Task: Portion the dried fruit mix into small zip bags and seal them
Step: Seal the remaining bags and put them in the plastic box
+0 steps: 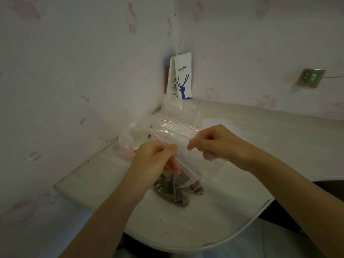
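A clear bag of dried fruit mix [178, 192] lies on the white table [232, 202] below my hands. Above it I hold an empty small zip bag [184, 146] with a red-lined zip strip. My left hand [154, 161] pinches the strip near the bag's left corner. My right hand [216, 142] pinches the bag's upper right part, fingers curled. The bag is stretched between both hands and partly hides the fruit bag.
Several more empty zip bags [167, 125] lie in a loose pile toward the back corner. A white paper coffee bag with a blue deer [183, 79] stands against the wall. The table's curved front edge [242, 229] is near me. A wall socket [310, 78] is at the right.
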